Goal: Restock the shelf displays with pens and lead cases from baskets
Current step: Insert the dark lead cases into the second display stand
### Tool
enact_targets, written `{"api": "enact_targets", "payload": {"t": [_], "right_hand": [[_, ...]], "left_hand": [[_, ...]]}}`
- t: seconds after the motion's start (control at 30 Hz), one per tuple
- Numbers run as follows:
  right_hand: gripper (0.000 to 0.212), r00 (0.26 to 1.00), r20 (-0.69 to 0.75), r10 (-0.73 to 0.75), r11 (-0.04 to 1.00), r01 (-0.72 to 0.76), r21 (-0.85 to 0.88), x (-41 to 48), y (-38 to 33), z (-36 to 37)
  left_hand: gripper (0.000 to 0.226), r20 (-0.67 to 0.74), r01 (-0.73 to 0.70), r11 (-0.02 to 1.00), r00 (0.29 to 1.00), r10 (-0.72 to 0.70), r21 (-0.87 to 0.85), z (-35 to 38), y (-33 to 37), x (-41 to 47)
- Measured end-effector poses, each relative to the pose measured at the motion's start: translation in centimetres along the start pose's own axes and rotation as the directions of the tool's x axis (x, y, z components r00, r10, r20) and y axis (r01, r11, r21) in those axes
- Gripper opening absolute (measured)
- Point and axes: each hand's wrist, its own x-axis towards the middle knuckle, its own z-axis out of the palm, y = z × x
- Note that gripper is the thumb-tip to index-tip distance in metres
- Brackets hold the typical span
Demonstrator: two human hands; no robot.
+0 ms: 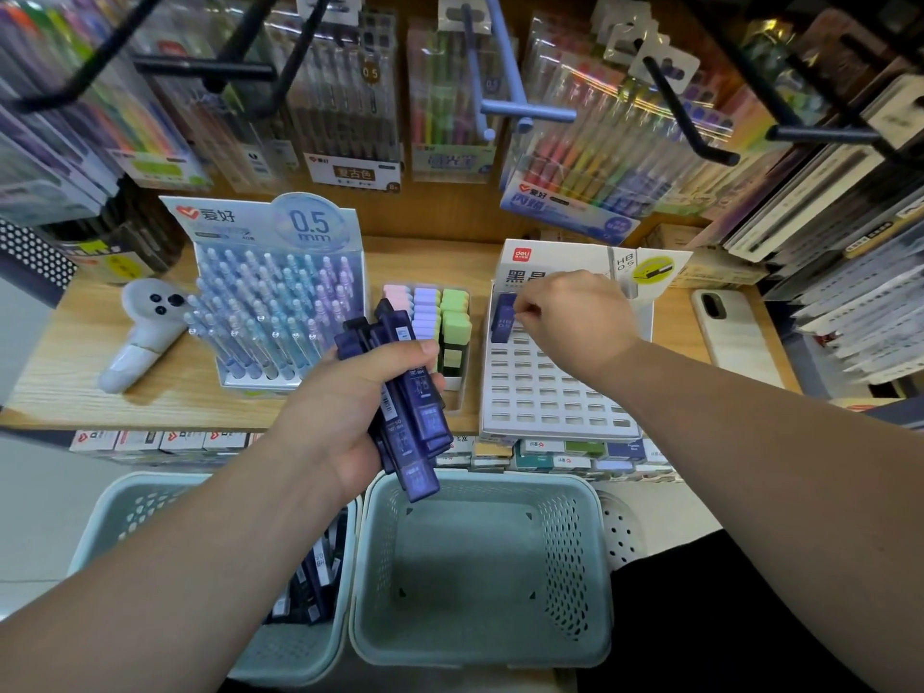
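Observation:
My left hand (350,407) grips a bundle of several dark blue lead cases (405,397) above the gap between two baskets. My right hand (570,317) pinches one dark blue lead case (504,318) at the top-left slot of the white slotted display box (550,392) on the shelf. Most slots in that box show bare. The left basket (300,647) holds more dark lead cases (312,577), partly hidden by my left forearm. The right basket (480,567) has nothing in it. A pen display (265,302) full of pastel pens stands to the left.
A white handheld device (145,327) lies at the shelf's left. Pastel erasers (440,317) sit in a tray between the displays. A phone (730,332) lies right of the slotted box. Pen packs hang on black hooks (200,67) overhead. Boxes line the shelf below.

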Motion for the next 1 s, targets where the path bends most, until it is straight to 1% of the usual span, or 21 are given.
{"api": "enact_targets", "payload": {"t": [0.07,0.1,0.17,0.2,0.23,0.27,0.3,0.33,0.37,0.4,0.43,0.47,0.57,0.63,0.77,0.83,0.9,0.93,0.97,1.0], "right_hand": [[0.019,1.000,0.005,0.011,1.000,-0.011,0.010,-0.1,0.2,0.2],[0.018,1.000,-0.016,0.025,0.998,-0.024,0.054,-0.1,0.1,0.1],[0.023,0.997,-0.059,0.047,0.968,-0.031,0.248,-0.2,-0.8,-0.9],[0.030,0.999,-0.022,0.040,0.917,-0.028,0.398,-0.3,-1.5,-1.8],[0.036,0.997,0.071,0.010,0.818,-0.049,0.573,-0.5,-2.4,-2.9],[0.042,0.978,0.202,-0.051,0.675,-0.115,0.728,-0.8,-3.5,-4.0],[0.047,0.937,0.323,-0.131,0.549,-0.203,0.811,-1.3,-4.3,-5.0],[0.050,0.890,0.404,-0.214,0.491,-0.260,0.832,-1.8,-5.1,-5.7],[0.049,0.854,0.442,-0.275,0.488,-0.272,0.829,-2.2,-5.7,-6.0],[0.046,0.838,0.452,-0.305,0.498,-0.264,0.826,-2.6,-6.3,-6.2],[0.043,0.838,0.449,-0.309,0.504,-0.256,0.825,-2.9,-6.6,-6.2],[0.040,0.844,0.445,-0.300,0.494,-0.262,0.829,-3.0,-6.8,-6.1],[0.031,0.843,0.467,-0.267,0.421,-0.334,0.844,-3.2,-6.6,-6.0],[0.027,0.840,0.483,-0.247,0.374,-0.377,0.847,-3.1,-6.1,-6.2],[0.010,0.850,0.469,-0.241,0.339,-0.379,0.861,-2.6,-5.1,-6.6],[0.007,0.874,0.449,-0.185,0.289,-0.388,0.875,-2.2,-4.4,-6.9],[0.007,0.897,0.433,-0.086,0.210,-0.408,0.889,-1.6,-3.2,-7.4],[0.006,0.904,0.425,-0.044,0.198,-0.409,0.891,-1.4,-2.6,-7.5],[0.006,0.906,0.423,-0.017,0.224,-0.409,0.885,-1.2,-1.9,-7.6],[0.007,0.905,0.425,-0.003,0.288,-0.406,0.867,-1.2,-1.3,-7.5]], "left_hand": [[0.051,0.006,-0.003,1.000,1.000,0.003,-0.005,0.0,0.0,0.0],[0.051,0.008,-0.002,1.000,1.000,0.002,-0.006,0.0,0.0,0.0],[0.053,0.005,-0.001,1.000,1.000,0.001,-0.013,0.0,0.0,0.0],[0.054,0.003,-0.002,1.000,1.000,0.002,-0.018,0.1,0.1,-0.2],[0.055,0.002,-0.004,1.000,1.000,0.004,-0.024,0.2,0.1,-0.2],[0.055,-0.003,-0.006,1.000,1.000,0.005,-0.030,0.3,0.1,-0.2],[0.054,-0.007,-0.006,0.999,1.000,0.006,-0.034,0.4,0.1,-0.3],[0.054,-0.005,-0.001,0.999,1.000,0.001,-0.041,0.5,0.2,-0.4],[0.056,0.007,0.004,0.999,1.000,-0.004,-0.051,0.6,0.2,-0.5],[0.057,0.021,0.009,0.998,1.000,-0.007,-0.065,0.7,0.2,-0.6],[0.057,0.028,0.006,0.997,1.000,-0.004,-0.076,0.7,0.1,-0.7],[0.057,0.031,0.003,0.996,1.000,0.000,-0.085,0.8,0.1,-0.8],[0.063,0.021,-0.006,0.995,1.000,0.008,-0.095,0.8,0.2,-0.9],[0.062,0.023,-0.017,0.997,1.000,0.019,-0.076,0.9,0.2,-0.9],[0.059,0.036,-0.021,0.999,0.999,0.022,-0.034,0.9,0.1,-0.8],[0.045,0.020,-0.011,1.000,1.000,0.012,-0.027,0.7,-0.1,-0.4],[0.026,-0.010,0.049,0.998,0.999,-0.049,0.050,0.6,-0.6,-0.2],[0.021,-0.017,0.100,0.988,0.995,-0.099,0.117,0.6,-1.1,-0.2],[0.019,-0.015,0.152,0.971,0.988,-0.152,0.185,0.6,-1.7,-0.4],[0.019,-0.004,0.197,0.952,0.979,-0.202,0.234,0.6,-2.3,-0.7]]}}
